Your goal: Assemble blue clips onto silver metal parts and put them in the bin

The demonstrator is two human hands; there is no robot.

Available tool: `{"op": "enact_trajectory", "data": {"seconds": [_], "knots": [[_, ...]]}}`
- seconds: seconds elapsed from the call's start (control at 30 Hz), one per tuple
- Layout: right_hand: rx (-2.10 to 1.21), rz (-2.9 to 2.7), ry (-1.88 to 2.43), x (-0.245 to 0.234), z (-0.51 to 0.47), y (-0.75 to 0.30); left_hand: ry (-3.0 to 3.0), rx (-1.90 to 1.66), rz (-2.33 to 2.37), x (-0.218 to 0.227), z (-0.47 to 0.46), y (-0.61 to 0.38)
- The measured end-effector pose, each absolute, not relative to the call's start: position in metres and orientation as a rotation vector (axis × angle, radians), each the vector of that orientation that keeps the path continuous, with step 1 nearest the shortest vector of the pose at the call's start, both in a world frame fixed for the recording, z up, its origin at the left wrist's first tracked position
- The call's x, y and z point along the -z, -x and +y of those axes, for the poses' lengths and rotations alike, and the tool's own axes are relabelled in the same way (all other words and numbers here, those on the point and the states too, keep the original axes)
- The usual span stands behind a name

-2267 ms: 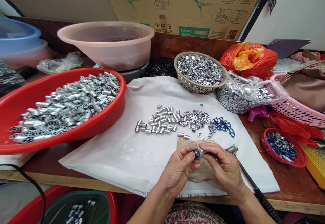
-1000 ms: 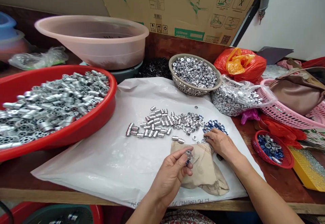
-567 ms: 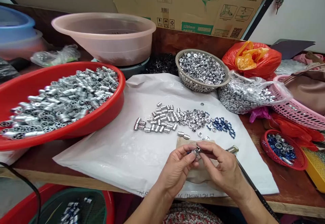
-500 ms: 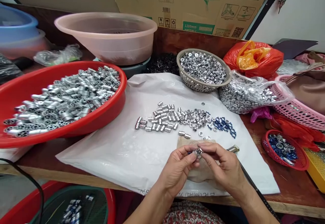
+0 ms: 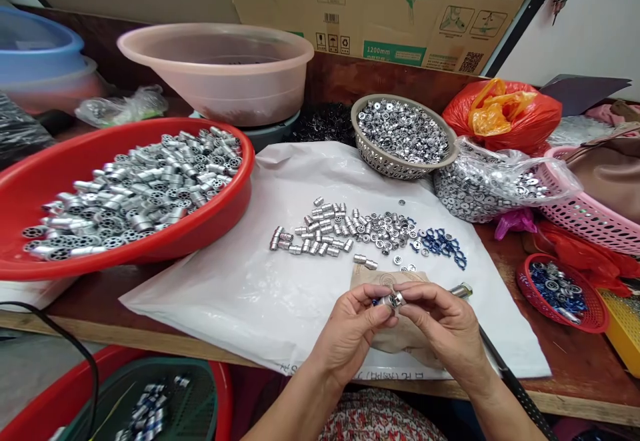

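Both my hands meet over a beige cloth (image 5: 395,280) in the lower middle of the view. My left hand (image 5: 350,331) and my right hand (image 5: 443,328) pinch a small silver metal cylinder (image 5: 396,300) between fingers and thumbs, with a bit of blue part (image 5: 375,302) showing at its left end. Just past my right fingers lies a metal-headed tool (image 5: 461,290) with a long black handle (image 5: 510,374). Ahead of my hands, on a white plastic sheet (image 5: 200,314), lie rows of silver cylinders (image 5: 313,238), perforated silver discs (image 5: 385,233) and blue parts (image 5: 443,244).
A large red basin (image 5: 150,241) of silver cylinders fills the left. A woven basket (image 5: 405,154) and a plastic bag (image 5: 480,188) hold silver discs. A small red basket (image 5: 555,291) holds blue-and-silver parts. A green-lined bin (image 5: 150,401) sits below the table edge.
My right hand has come off the blue parts and cloth to join my left on the cylinder. The two hands have stayed pinched together over the last moments, and the view has shifted slightly.
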State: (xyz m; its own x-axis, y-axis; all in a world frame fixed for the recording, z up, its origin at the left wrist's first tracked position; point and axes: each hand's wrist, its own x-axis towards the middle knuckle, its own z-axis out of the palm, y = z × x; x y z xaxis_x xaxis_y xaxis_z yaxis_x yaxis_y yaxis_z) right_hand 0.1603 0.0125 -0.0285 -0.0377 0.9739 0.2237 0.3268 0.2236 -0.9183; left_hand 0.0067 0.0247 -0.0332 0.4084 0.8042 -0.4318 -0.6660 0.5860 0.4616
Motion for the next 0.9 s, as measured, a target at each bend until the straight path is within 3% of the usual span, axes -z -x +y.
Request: {"op": "enact_trajectory", "data": {"seconds": [0.37,0.67,0.83,0.9], "knots": [[-0.869,-1.506,1.221,0.031,0.012,-0.160,-0.349,-0.931,0.754,0.032,0.026,-0.005],[-0.580,-1.854,1.208,0.031,0.005,-0.167,-0.587,-0.868,0.886,0.036,0.029,-0.002],[0.026,-1.858,1.983,0.053,-0.030,-0.247,-1.442,-0.960,1.114,0.043,0.041,0.003],[0.054,-1.914,2.204,0.064,-0.046,-0.274,-1.642,-0.946,1.097,0.048,0.044,0.002]]}}
